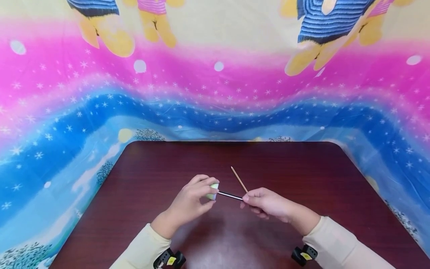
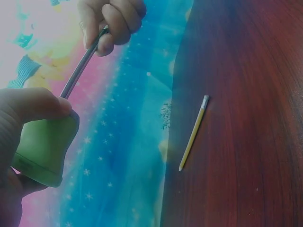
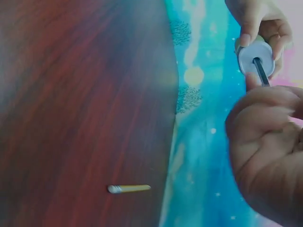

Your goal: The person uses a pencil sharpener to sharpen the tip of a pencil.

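Note:
My left hand grips a green pencil sharpener between thumb and fingers, held up over the table. Its round, pale end with a hole faces my right hand. The right fingers pinch a dark striped pencil, whose far tip sits inside that hole and is hidden there. A thumb and curled fingers cover the pencil's other end. On the tabletop beyond the hands lies a yellow pencil with a whitish eraser end, touched by neither hand.
The dark red-brown wooden table has rounded far corners. Behind and beside it hangs a colourful cloth with snowflakes and cartoon bears. Black wrist cameras are strapped at both cream sleeves.

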